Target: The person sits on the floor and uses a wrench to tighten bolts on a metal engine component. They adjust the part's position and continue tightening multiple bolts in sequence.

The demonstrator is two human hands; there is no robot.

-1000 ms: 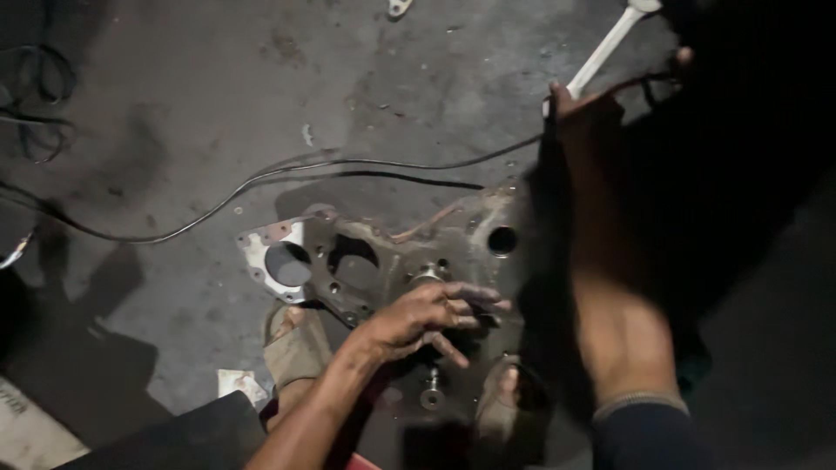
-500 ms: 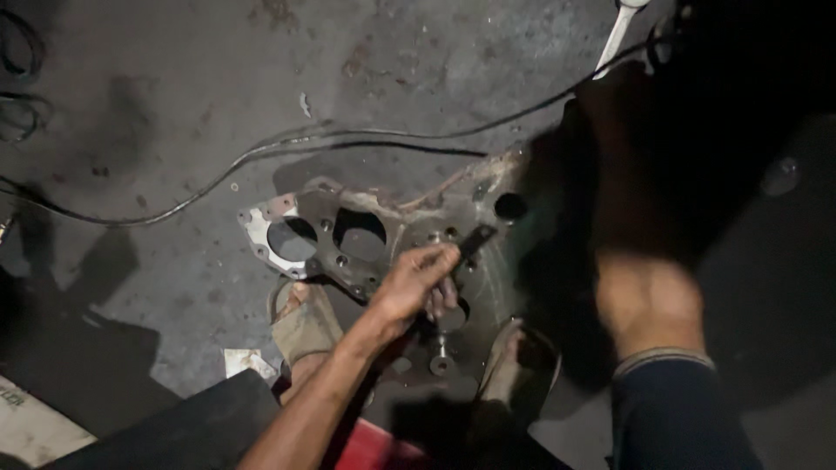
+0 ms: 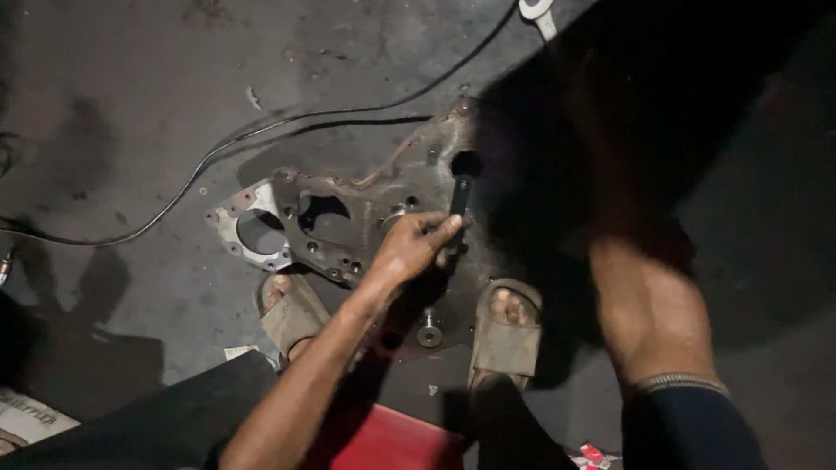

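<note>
- Your left hand (image 3: 416, 248) is pinching the lower end of a slim dark metal tool (image 3: 458, 198), fingers pressed together around its shaft, the tool's upper end reaching toward a round hole (image 3: 466, 164) in the plate
- The tool is lying over a large, grimy, dark metal engine plate (image 3: 383, 209) with several round openings, flat on the concrete floor (image 3: 131, 104) just ahead of your sandalled feet (image 3: 505, 335)
- Your right hand is stretching up into deep shadow at the upper right; I cannot tell whether it is spread or gripping anything
- You are likely doing best by keeping the tool square to the plate and your sandals braced at its near edge, so it is not sliding
- A thin black cable (image 3: 261, 139) is curving across the floor just beyond the plate
- A pale metal spanner end (image 3: 537, 12) is showing at the top edge
- A cream card package with dark print (image 3: 30, 416) is sitting at the lower left, a small red-and-white wrapper (image 3: 594, 456) at the bottom right, a red flat shape (image 3: 392, 439) between your legs
</note>
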